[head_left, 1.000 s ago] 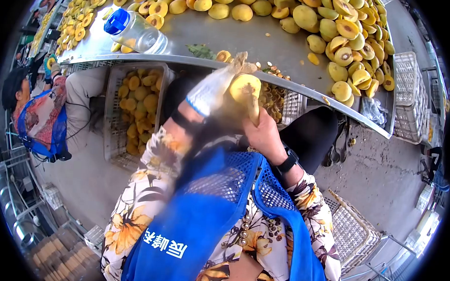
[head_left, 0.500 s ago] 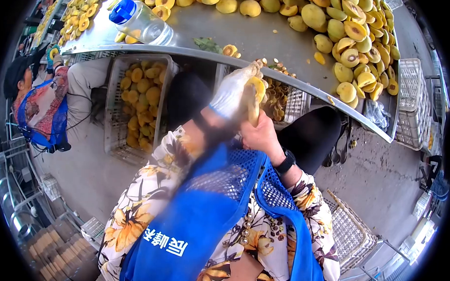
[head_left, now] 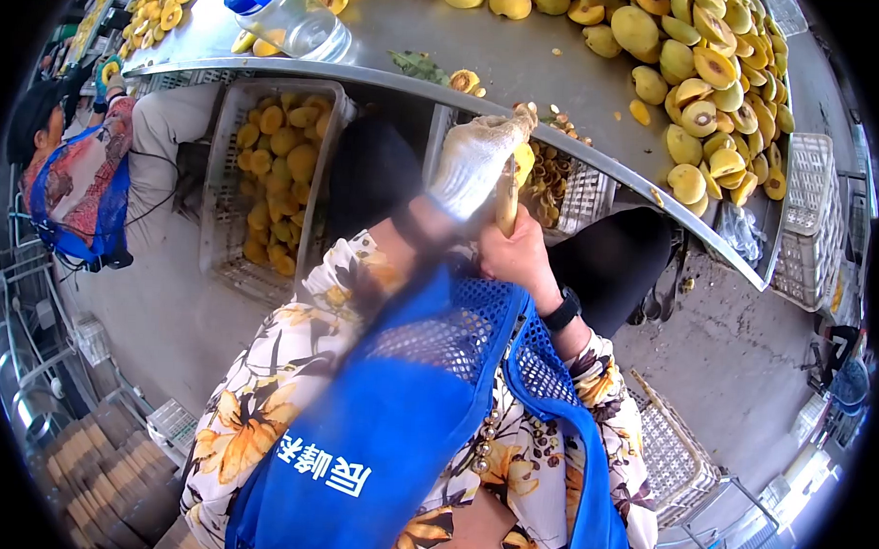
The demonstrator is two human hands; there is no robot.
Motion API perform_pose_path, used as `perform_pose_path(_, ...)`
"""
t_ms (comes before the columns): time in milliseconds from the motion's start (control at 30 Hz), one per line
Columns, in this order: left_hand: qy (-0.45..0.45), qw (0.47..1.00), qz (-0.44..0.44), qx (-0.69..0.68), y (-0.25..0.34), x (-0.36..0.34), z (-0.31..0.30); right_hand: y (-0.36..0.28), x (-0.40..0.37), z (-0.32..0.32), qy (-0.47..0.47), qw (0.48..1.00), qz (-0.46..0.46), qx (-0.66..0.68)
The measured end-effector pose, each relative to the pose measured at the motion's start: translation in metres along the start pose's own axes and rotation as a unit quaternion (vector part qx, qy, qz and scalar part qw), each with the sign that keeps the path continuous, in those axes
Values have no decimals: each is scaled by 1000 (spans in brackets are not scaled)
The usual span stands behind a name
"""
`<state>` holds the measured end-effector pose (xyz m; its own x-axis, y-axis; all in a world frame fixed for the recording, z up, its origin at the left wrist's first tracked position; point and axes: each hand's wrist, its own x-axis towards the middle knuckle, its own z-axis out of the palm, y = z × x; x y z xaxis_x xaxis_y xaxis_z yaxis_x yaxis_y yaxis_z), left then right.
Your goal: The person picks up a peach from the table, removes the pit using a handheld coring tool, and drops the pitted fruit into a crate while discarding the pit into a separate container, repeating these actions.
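In a white glove, my left hand (head_left: 477,164) is closed around a yellow peach half (head_left: 524,164), most of it hidden by the fingers. My bare right hand (head_left: 520,253) grips the light wooden handle of a tool (head_left: 507,199). The tool's far end meets the peach, so its tip is out of sight. Both hands are close together in front of the metal table's edge. Below them stands a white crate (head_left: 589,196) of brown peach pits and scraps. More peach halves (head_left: 711,119) are heaped on the table's right side.
A clear bottle with a blue lid (head_left: 312,33) stands on the metal table (head_left: 409,27). Left of my legs is a crate (head_left: 220,170) of peaches. Another person (head_left: 85,180) sits at far left. Stacked crates (head_left: 814,210) and a basket (head_left: 675,447) are at right.
The view has shifted, with the table slightly higher in it. My left hand has turned over the peach half, so less of its cut face shows. Both hands keep their hold.
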<state>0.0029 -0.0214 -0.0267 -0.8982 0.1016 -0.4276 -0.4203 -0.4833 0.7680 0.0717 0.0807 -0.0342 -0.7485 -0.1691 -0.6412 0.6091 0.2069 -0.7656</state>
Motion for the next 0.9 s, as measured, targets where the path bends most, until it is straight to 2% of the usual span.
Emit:
perform_pose_path(100,7,1000,-4,-1,-10,7,-11,25,13,2,50,987,-130,-81)
perform_pose_path(200,45,990,-86,-104,-13,11,-10,19,5,4,99,968,-172,-156)
perform_pose_path(300,94,994,-54,-18,0,1,3,12,1,2,88,967,-173,-166)
perform_pose_path(400,30,992,57,110,-5,1,-8,3,-5,1,70,972,-140,-176)
perform_pose_path(500,77,989,-124,-7,3,4,-4,11,-3,1,77,968,-149,-188)
perform_pose_path(533,45,993,-92,-50,-1,3,-7,18,1,0,56,971,-156,-170)
perform_pose_path(600,45,998,-48,6,-5,0,-9,31,12,-5,13,976,-174,-134)
perform_pose_path(667,62,992,-14,108,-2,-2,-4,-2,-3,-10,-90,996,-16,16)
perform_pose_path(700,48,995,24,83,-3,-2,-4,-15,-8,-12,-139,984,65,89)
perform_pose_path(767,22,994,102,35,-8,-5,-6,-9,-6,-15,-186,967,54,168)
perform_pose_path(800,35,998,19,56,-7,1,-7,-5,-6,-18,-213,955,42,200)
perform_pose_path(900,5,995,-99,-32,-4,-3,-10,-2,-6,-19,-253,932,30,259)
